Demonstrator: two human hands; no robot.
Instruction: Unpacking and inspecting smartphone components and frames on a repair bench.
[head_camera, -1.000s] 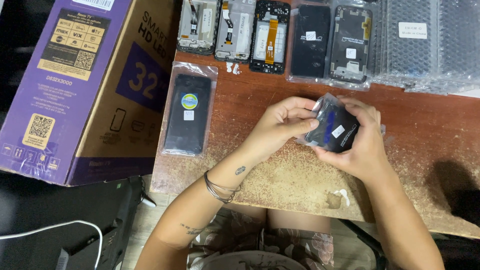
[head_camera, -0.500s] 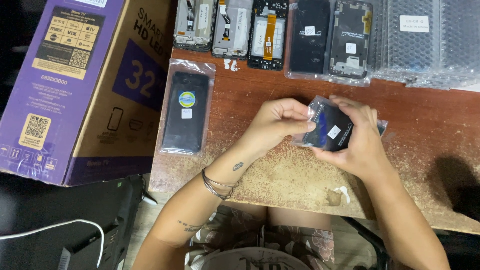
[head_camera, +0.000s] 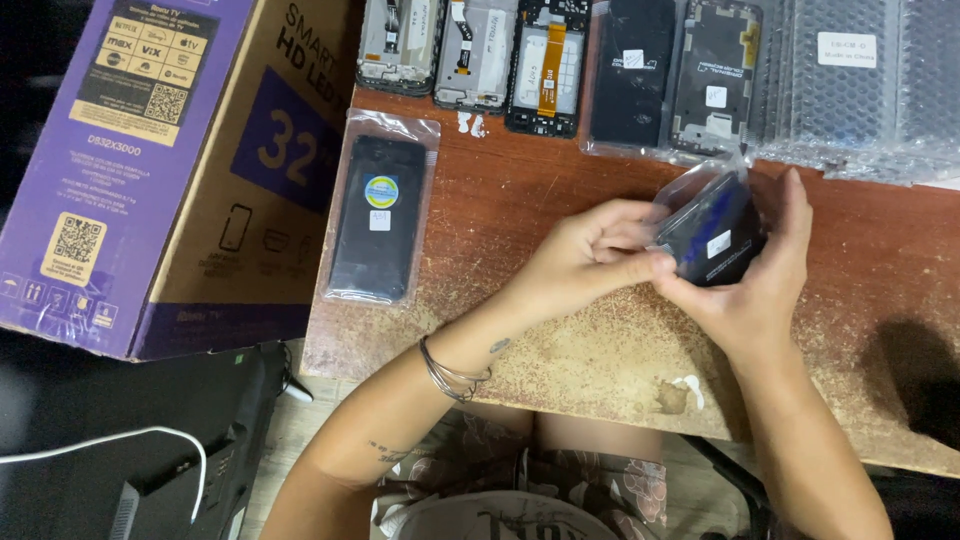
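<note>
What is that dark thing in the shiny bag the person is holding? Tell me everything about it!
The dark phone screen part is a flat black panel with a small white sticker on its face. It sits inside a clear, crinkly plastic bag that looks open at the upper end. It is tilted and held above the worn wooden table. The right hand cups it from below and behind, while the left hand pinches its left edge.
</note>
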